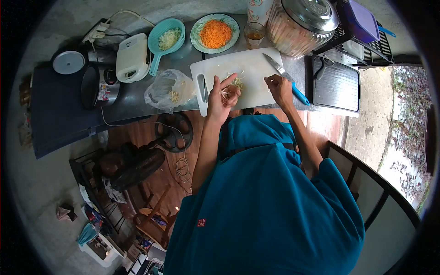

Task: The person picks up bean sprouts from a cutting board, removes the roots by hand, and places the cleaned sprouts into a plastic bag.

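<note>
My left hand (221,101) is turned palm up over the white cutting board (256,62), its fingers curled around a few pale bean sprouts (224,94). A small heap of sprout pieces (238,82) lies on the board just beyond it. My right hand (280,91) is over the board's right side, thumb and fingertips pinched together; anything between them is too small to make out. Near it a knife (277,66) with a blue handle rests across the board's right edge. To the left, a clear plastic bag (167,89) holds more sprouts.
Behind the board stand a plate of shredded carrot (215,34), a glass (254,35) and a big lidded jar (298,27). A green strainer (166,36) with chopped pale vegetable and a white appliance (132,57) are at left. A dark tray (337,85) lies right.
</note>
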{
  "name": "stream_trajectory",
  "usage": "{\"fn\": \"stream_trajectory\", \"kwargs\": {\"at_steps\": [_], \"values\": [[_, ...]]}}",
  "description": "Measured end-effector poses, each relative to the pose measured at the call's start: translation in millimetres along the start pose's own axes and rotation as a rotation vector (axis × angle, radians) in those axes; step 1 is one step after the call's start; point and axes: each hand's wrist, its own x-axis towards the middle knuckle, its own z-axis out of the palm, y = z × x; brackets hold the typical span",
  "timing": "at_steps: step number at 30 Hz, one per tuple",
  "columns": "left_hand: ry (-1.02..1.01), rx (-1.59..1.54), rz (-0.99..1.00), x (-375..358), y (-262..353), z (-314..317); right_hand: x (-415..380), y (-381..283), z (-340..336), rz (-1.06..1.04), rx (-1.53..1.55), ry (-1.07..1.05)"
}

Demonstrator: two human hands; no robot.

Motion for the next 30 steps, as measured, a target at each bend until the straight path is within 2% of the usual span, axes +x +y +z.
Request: {"fn": "stream_trajectory", "kwargs": {"at_steps": [2, 4, 5, 8, 10, 12, 14, 16, 19, 25, 30], "values": [[-0.018, -0.002, -0.001, -2.7, 2.8, 7.7, -4.8, -33.9, -14.3, 0.055, -0.032, -0.047], [-0.078, 0.067, -0.010, -4.3, 5.7, 14.1, -13.8, -70.2, -27.6, -0.154, 0.264, -0.084], [-0.083, 0.069, -0.015, -5.2, 6.5, 16.7, -17.3, -84.7, -32.8, -0.150, 0.263, -0.078], [-0.157, 0.146, -0.019, -5.4, 8.9, 27.8, -20.9, -120.0, -46.8, -0.287, 0.206, -0.307], [0.005, 0.211, 0.005, -7.8, 8.1, 40.7, -20.1, -126.8, -47.4, -0.343, 0.140, -0.402], [0.020, 0.267, 0.015, -9.6, 8.8, 43.0, -19.2, -126.3, -42.8, -0.393, 0.143, -0.373], [-0.061, 0.177, 0.017, -8.5, 3.8, 33.4, -18.9, -128.2, -41.0, -0.445, 0.146, -0.349], [-0.028, 0.170, 0.034, -10.8, 5.6, 38.1, -20.3, -132.8, -42.0, -0.369, 0.255, -0.338], [0.011, 0.172, 0.083, -12.2, 4.2, 33.4, -20.2, -125.4, -38.0, -0.329, 0.244, -0.274], [0.104, 0.155, 0.154, -15.6, 1.6, 24.4, -20.1, -120.2, -32.7, -0.374, 0.295, -0.127], [0.129, 0.102, 0.151, -17.9, -0.9, 18.8, -18.0, -114.7, -21.2, -0.258, 0.402, -0.160]]}}
